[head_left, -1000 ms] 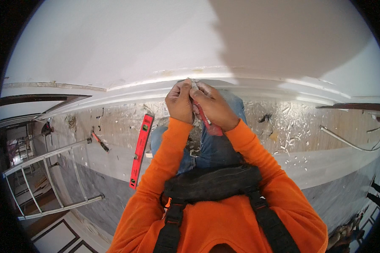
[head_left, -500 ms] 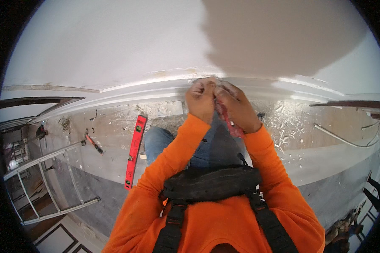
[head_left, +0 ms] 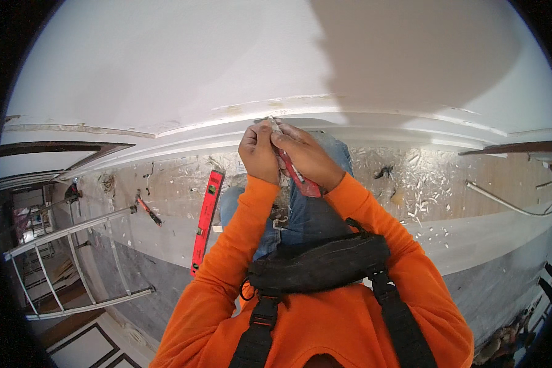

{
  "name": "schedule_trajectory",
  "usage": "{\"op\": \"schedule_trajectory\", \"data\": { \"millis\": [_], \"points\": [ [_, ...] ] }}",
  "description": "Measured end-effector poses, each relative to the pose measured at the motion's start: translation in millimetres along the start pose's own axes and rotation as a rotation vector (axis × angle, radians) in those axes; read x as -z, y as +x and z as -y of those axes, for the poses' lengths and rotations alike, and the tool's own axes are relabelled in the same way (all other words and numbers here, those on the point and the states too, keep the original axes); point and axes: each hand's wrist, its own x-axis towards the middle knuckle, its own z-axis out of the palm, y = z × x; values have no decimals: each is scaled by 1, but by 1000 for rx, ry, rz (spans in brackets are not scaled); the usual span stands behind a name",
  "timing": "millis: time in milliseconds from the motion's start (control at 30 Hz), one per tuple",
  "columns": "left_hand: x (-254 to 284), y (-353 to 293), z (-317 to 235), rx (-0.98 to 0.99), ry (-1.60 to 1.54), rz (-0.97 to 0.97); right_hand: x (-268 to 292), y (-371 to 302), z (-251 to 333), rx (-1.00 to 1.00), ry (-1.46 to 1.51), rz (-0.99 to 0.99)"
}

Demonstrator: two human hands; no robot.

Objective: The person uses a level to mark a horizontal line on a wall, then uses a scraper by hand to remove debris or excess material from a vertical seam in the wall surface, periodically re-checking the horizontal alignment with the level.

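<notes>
gripping the red-handled tool [head_left: 310, 189] calls for a settled wrist: the right hand [head_left: 310, 153] has its fingers closed round the handle, and the left hand [head_left: 259, 153] has thumb and fingers drawn together beside the pale tip, though whether they pinch the tip itself or some small piece is too small to tell. the tool slants up and to the left, its tip close to the white trim [head_left: 184, 140] at the foot of the wall [head_left: 165, 67]. to handle it well, i'd favour light, short pressure, steady forearms, and left fingertips set out of line with the working end. the trim runs in long stepped ridges, with rough, chipped patches along its upper edge. below, the dusty floor [head_left: 478, 239] is strewn with white shavings [head_left: 420, 181], thick to the right of the legs [head_left: 316, 214] in jeans. a red level [head_left: 207, 221] lies to their left, a smaller hand tool [head_left: 148, 210] farther out, and a metal ladder [head_left: 73, 230] fills the left side.
</notes>
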Motion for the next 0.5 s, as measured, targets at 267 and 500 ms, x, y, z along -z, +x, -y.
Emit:
{"op": "schedule_trajectory", "data": {
  "millis": [267, 500],
  "points": [
    [-19, -3, -10, 127, -38, 19, -1, -5, 18, 102, -108, -110],
    [-36, -9, -12, 94, -16, 21, 7, -17, 24, 49, -27, -125]
  ]
}}
